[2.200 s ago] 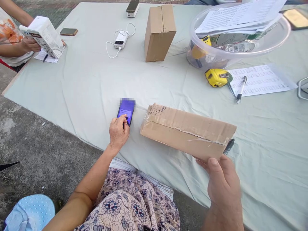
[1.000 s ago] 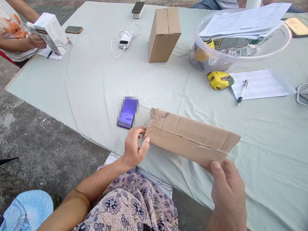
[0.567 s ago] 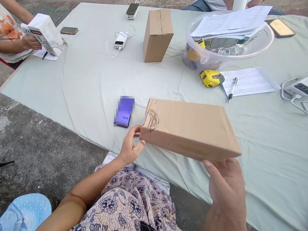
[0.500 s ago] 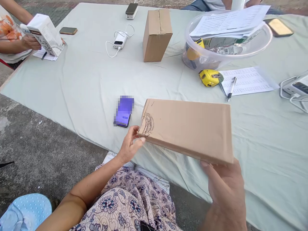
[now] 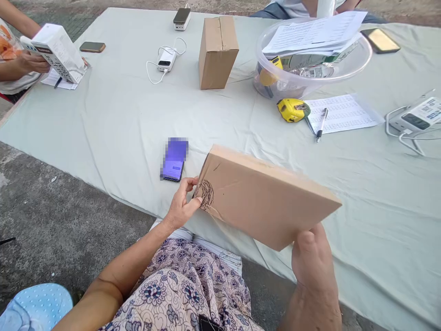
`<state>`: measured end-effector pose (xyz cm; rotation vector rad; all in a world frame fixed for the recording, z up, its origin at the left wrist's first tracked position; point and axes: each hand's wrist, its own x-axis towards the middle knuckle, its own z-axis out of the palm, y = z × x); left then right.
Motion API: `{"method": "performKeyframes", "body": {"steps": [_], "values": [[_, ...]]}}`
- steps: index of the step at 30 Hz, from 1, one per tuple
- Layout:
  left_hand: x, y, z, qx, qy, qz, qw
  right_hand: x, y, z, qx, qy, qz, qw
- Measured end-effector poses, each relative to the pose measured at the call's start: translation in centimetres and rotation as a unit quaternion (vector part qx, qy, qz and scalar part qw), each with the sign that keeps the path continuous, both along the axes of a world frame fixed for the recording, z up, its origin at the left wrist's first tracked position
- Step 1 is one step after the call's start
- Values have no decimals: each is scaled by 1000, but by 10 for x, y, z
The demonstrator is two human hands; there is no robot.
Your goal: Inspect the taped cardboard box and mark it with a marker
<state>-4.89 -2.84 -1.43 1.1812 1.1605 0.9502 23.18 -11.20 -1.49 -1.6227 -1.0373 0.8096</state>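
Between my two hands is a brown cardboard box (image 5: 255, 197), tilted above the near side of the table. A dark scribbled circle marks its left end. My left hand (image 5: 182, 202) pinches that end, with the thumb on the face close to the scribble. At the lower right corner, my right hand (image 5: 312, 253) grips the box; some of its fingers are hidden behind it. A phone (image 5: 174, 161) with a purple, partly pixelated screen lies on the cloth just beyond my left hand.
A second cardboard box (image 5: 217, 55) stands farther back. Right of it are a clear plastic basin (image 5: 358, 69) with papers, a yellow tape measure (image 5: 292, 110), a pen (image 5: 322, 125) and printed sheets (image 5: 347, 112). At far left, a person holds a white box (image 5: 58, 50).
The box has been tipped, so its marked face turns more towards me and a long upper side shows. My right hand has rotated with it. The view has shifted slightly right.
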Motion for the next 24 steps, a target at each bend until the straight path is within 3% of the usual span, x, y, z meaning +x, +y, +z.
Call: {"method": "performKeyframes", "body": {"steps": [6, 17, 21, 24], "values": [[-1, -4, -3, -1, -6, -8, 1000, 0, -4, 5, -5, 86, 15, 996], [-8, -6, -20, 11, -11, 13, 1000, -1, -15, -4, 6, 83, 60, 995], [-16, -5, -19, 1, -53, -80, 995, 0, -17, 5, 12, 67, 55, 996], [-16, -5, -20, -37, -120, -159, 979, 1, -18, 23, 35, 45, 56, 997]]}}
